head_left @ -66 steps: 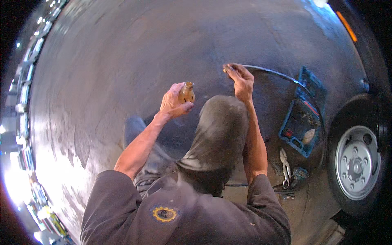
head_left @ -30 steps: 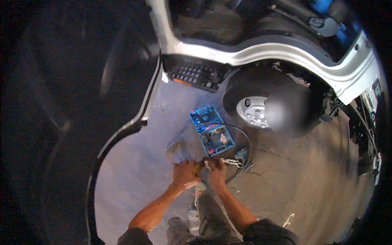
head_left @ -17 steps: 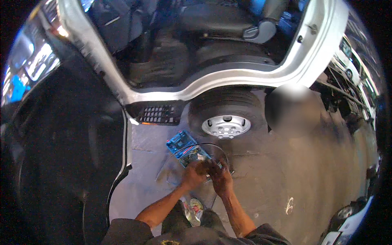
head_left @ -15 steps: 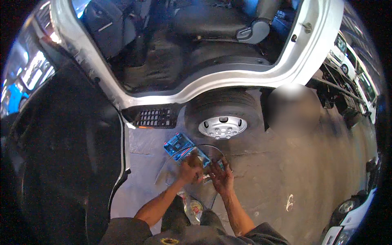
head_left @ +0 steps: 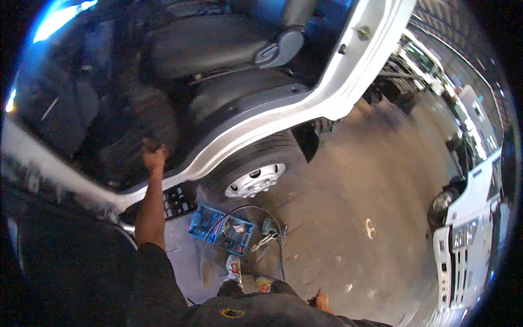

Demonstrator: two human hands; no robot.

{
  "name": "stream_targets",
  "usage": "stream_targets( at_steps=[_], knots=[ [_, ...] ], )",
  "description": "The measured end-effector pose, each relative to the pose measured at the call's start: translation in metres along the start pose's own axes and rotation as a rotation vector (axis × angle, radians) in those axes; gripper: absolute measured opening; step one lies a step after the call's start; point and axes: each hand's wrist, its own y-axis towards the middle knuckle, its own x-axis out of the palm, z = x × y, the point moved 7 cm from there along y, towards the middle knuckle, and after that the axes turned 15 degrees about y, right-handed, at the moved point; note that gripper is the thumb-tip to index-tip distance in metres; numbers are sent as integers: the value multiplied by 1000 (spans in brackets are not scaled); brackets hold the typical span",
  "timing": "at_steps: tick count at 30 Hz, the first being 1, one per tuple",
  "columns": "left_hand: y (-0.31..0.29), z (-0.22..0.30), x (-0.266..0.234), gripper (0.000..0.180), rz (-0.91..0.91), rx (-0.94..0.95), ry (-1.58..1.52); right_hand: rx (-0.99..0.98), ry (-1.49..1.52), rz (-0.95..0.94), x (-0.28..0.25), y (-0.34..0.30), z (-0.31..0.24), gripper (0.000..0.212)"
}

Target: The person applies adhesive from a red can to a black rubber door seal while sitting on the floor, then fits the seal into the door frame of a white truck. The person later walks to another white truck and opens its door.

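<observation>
Black hose or cable (head_left: 251, 206) lies arched on the floor (head_left: 327, 218) across the open blue case (head_left: 202, 218); probably light, springy, best taken mid-arc. Left hand (head_left: 154, 157), at the cab doorway (head_left: 272, 117): fingers curled, contents unclear. Right hand (head_left: 321, 301), low: cannot tell its grip.

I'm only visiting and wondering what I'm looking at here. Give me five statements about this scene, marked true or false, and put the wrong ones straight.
1. The left hand is stretched toward the open white-framed doorway. True.
2. Both hands are stretched that way. False: the right hand is near the picture's lower edge.
3. A silver pliers-like tool lies beside the blue toolbox. True.
4. The toolbox is shut. False: it lies open.
5. The nearby wheel rim is red. False: it is silver.
</observation>
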Motion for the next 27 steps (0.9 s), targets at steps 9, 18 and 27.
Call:
stream_targets(
  at_steps=[9, 18, 27],
  knots=[
    [88, -49, 71, 71, -128, 328, 974, -238, -691, 175, -7, -83, 65, 45],
    [79, -39, 80, 70, -61, 204, 964, -563, -1070, 131, 40, -60, 36, 35],
    [-23, 64, 60, 70, 196, 393, 725, -433, -923, -25, 74, -85, -43, 65]
  ],
)
